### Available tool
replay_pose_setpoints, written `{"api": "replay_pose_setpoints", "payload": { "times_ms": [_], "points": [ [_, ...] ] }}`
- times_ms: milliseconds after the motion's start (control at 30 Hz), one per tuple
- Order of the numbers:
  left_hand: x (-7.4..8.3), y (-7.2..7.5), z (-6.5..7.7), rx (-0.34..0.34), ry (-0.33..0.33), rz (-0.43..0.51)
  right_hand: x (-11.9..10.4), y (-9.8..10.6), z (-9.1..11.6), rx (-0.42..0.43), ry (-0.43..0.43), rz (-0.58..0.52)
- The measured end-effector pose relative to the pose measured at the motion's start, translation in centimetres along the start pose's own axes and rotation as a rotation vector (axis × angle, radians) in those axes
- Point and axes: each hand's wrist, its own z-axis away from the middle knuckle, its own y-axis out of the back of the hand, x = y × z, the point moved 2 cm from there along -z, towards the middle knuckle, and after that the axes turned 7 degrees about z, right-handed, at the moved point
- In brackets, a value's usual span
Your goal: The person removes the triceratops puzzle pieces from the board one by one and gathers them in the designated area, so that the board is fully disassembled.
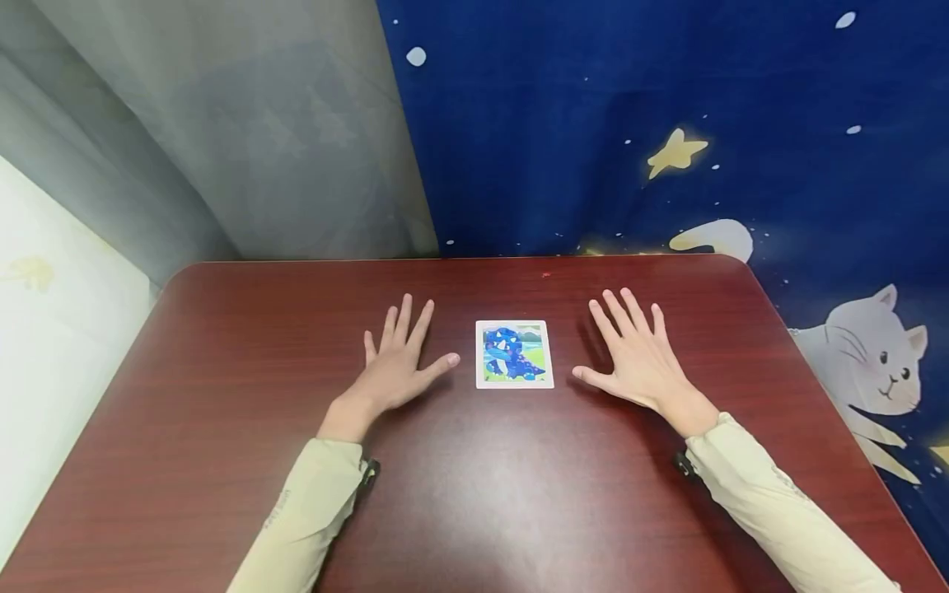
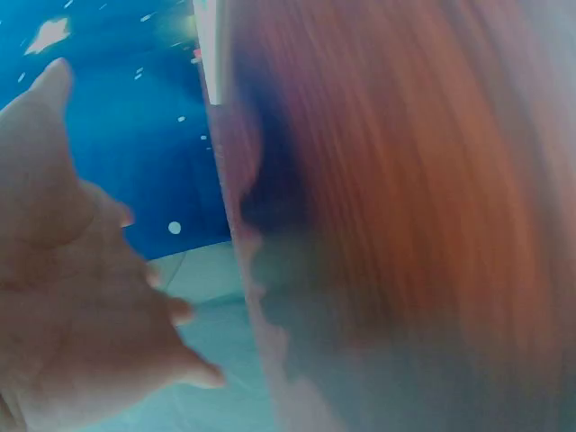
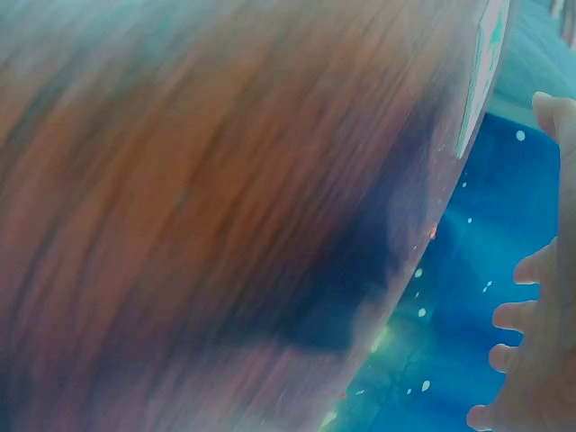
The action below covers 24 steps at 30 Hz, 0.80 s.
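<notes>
A small square picture card or puzzle [image 1: 515, 354] with a white border lies flat on the table, showing a blue horned dinosaur on green ground. To its left my left hand [image 1: 393, 371] is spread with straight fingers, its thumb pointing toward the card but apart from it. On the other side my right hand [image 1: 639, 362] is spread the same way, holding nothing. Both wrist views show a gap between the palms and the tabletop. The card appears there only as a thin pale edge [image 2: 212, 54].
The dark red wooden table [image 1: 222, 395] has rounded far corners. Behind it hang a grey curtain [image 1: 296, 132] and a blue curtain [image 1: 519, 123] printed with stars and a cat. A white surface [image 1: 59, 354] stands along the left side.
</notes>
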Motion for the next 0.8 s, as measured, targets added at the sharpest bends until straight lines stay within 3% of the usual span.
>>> {"api": "replay_pose_setpoints", "payload": {
  "times_ms": [167,400,533,700,800],
  "points": [
    [0.7,-1.8,-0.4,-0.023,0.061,0.131,-1.0,-0.1,-0.4,-0.009,0.015,-0.045],
    [1.9,-4.8,-1.6,0.099,0.092,0.206,-2.8,-0.4,-1.1,0.044,0.098,-0.118],
    [2.1,-6.0,-2.0,0.157,0.097,0.202,-3.8,-0.2,-1.7,0.054,0.131,-0.153],
    [2.3,-6.6,-2.2,0.251,0.093,0.161,-5.0,-0.3,-3.0,0.047,0.151,-0.164],
    [2.4,-6.8,-2.2,0.252,0.080,0.119,-5.7,-0.4,-3.6,0.038,0.164,-0.185]
  ]
}}
